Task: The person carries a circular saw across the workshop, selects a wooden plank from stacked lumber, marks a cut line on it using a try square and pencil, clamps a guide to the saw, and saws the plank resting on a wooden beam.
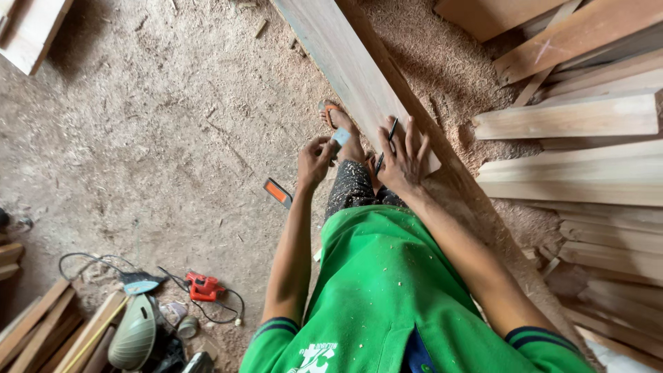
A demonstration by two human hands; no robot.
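Observation:
A long pale wooden plank point(349, 65) slants from the top of the view down to its near end in front of me. My right hand point(402, 160) rests spread on that end and grips a thin black pencil point(387, 141) between its fingers. My left hand point(314, 162), just left of the plank end, is closed on a square-like measuring tool: its pale blade tip point(340, 136) sticks out above the hand and its orange and black handle point(277, 193) below it. My foot in an orange sandal point(337, 119) stands beside the plank.
Sawdust covers the floor point(173, 138). Stacked planks point(587, 159) fill the right side. A red power tool point(204, 286) with cables, a grey-green tool housing point(135, 338) and wood offcuts point(41, 331) lie at the lower left. Another board point(31, 27) sits at the top left.

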